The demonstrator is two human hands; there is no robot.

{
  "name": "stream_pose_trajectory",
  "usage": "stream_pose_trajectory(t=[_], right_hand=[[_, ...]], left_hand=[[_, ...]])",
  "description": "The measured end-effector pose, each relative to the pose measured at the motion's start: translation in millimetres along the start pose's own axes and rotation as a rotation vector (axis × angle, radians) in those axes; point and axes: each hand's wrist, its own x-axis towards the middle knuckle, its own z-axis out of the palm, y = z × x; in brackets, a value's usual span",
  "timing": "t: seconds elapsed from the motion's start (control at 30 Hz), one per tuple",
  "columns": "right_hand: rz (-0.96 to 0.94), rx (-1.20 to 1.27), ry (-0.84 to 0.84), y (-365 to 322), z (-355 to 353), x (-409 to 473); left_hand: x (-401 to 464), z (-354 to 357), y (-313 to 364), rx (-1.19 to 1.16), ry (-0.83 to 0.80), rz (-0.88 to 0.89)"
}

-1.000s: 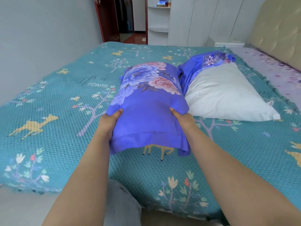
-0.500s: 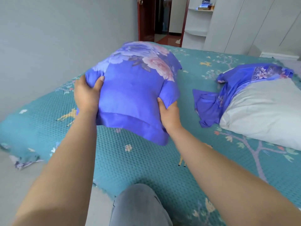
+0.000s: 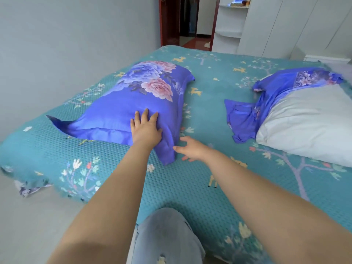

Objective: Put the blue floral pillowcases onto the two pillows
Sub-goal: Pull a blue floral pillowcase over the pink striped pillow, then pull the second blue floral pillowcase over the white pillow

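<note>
The covered pillow (image 3: 133, 103), fully inside its blue floral pillowcase, lies flat on the teal bedspread (image 3: 209, 178) toward the bed's left edge, pink and blue flowers at its far end. The left hand (image 3: 145, 128) rests on its near end with fingers straight and spread, pressing the fabric. Just right of that pillow's near corner, the right hand (image 3: 191, 149) hovers with loosely curled fingers, holding nothing. Well to the right of the covered pillow lies 1 bare white pillow (image 3: 308, 126), with the second pillowcase (image 3: 270, 103) bunched against its left side.
</note>
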Motion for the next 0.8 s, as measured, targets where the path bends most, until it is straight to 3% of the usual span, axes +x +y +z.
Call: stream_pose_trajectory(t=[0.13,0.27,0.37,0.43,0.5,0.6,0.8], right_hand=[[-0.066,0.010,0.154,36,-39,-19],[-0.033,0.028,0.339,104,-111,-53],[0.013,0.121,0.606,156,-173,-83],[0.053,0.013,0.803,189,-211,-99],[0.081,-0.213,0.893,216,-243,-107],[0.102,-0.524,0.865,233,-269,-100],[0.280,-0.996,0.554,258,-276,-42]], left_hand=[[-7,10,63,-0.220,-0.029,0.162],[-31,32,156,-0.535,-0.240,0.195],[-51,45,218,-0.865,-0.415,0.155],[-62,56,249,-1.009,-0.424,0.100],[-69,73,275,-1.046,-0.410,0.055],[-73,95,298,-1.001,-0.400,0.025],[-55,116,298,-0.808,-0.372,0.090]])
